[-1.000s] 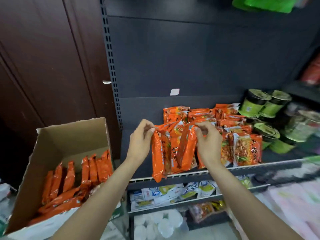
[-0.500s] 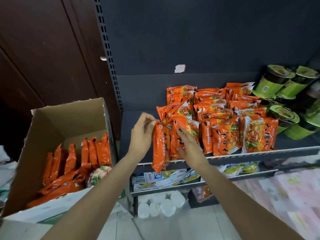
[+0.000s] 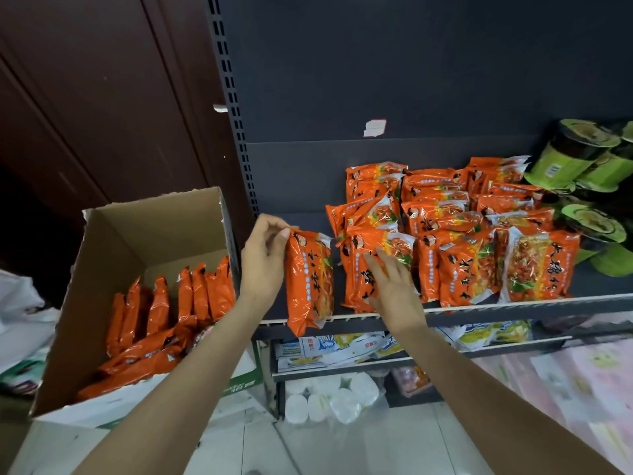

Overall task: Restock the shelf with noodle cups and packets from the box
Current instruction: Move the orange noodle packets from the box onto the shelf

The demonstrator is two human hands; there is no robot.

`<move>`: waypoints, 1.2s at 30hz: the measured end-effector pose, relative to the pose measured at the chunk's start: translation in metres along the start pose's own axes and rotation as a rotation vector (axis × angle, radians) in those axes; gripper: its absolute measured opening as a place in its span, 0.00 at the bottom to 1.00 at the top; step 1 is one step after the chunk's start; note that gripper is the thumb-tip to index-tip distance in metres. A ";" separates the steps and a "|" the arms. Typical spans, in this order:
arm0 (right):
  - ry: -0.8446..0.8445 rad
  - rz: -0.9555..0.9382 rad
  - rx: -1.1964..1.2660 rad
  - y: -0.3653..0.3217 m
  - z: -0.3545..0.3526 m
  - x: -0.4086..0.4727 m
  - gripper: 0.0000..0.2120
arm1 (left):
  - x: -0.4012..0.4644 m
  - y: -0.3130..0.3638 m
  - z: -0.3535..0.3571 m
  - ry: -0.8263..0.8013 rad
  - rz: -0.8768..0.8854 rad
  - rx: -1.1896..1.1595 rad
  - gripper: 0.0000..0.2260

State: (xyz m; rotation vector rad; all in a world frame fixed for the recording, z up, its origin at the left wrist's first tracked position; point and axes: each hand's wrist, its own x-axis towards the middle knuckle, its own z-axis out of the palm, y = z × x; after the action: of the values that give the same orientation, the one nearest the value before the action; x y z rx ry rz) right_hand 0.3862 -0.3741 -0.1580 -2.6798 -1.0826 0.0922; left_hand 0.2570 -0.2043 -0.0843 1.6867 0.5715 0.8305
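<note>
My left hand (image 3: pixel 262 260) pinches the top corner of an orange noodle packet (image 3: pixel 310 282) that stands upright at the left end of the dark shelf (image 3: pixel 534 303), its lower edge over the shelf's front rail. My right hand (image 3: pixel 390 284) lies with straight fingers against the front of the neighbouring orange packet (image 3: pixel 376 248). Behind and to the right, rows of orange packets (image 3: pixel 472 228) fill the shelf. Green noodle cups (image 3: pixel 579 159) lie stacked at the far right. The open cardboard box (image 3: pixel 113 241) on the left holds several more orange packets (image 3: pixel 171 303).
A perforated shelf upright (image 3: pixel 233 108) and a dark wooden door (image 3: pixel 85 97) stand behind the box. Lower shelves hold white and yellow packets (image 3: pixel 342 347) and white rolls (image 3: pixel 325 399). Pink packaged goods (image 3: pixel 565 378) lie at the lower right. Bare shelf lies behind my left hand.
My hands parted the bundle: my left hand moved left with a single packet, and my right hand let go and flattened against the packets set on the shelf. The view dropped and shifted.
</note>
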 end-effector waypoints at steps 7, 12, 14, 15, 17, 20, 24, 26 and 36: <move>0.022 0.027 0.116 -0.004 0.008 -0.005 0.34 | -0.001 -0.004 -0.001 -0.001 0.024 0.043 0.05; 0.064 0.057 0.046 -0.010 0.010 0.000 0.39 | 0.001 -0.002 0.003 -0.006 0.035 0.045 0.08; 0.060 0.043 -0.002 -0.005 0.008 0.004 0.39 | 0.002 0.000 0.002 -0.015 0.046 0.055 0.08; 0.060 0.041 -0.015 0.000 0.006 0.006 0.40 | 0.002 0.000 0.002 -0.019 0.049 0.058 0.08; 0.060 0.067 0.010 0.007 0.002 0.013 0.40 | 0.001 -0.001 0.000 -0.026 0.046 0.057 0.07; 0.039 0.104 0.017 0.003 0.001 0.016 0.41 | 0.000 0.000 0.001 -0.032 0.040 0.049 0.06; -0.032 0.094 -0.027 -0.002 0.006 0.002 0.39 | -0.001 0.004 0.006 -0.033 0.024 0.040 0.08; -0.045 0.097 -0.020 0.002 0.005 -0.004 0.36 | -0.002 0.006 0.007 -0.038 0.026 0.038 0.08; -0.120 0.017 0.873 -0.022 -0.052 -0.006 0.42 | -0.007 0.036 0.008 -0.114 0.001 -0.161 0.08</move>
State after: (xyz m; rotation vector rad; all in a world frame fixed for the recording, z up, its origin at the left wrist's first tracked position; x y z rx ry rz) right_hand 0.3749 -0.3732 -0.1023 -1.9040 -0.7870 0.5851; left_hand 0.2565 -0.2241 -0.0524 1.5754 0.4148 0.7557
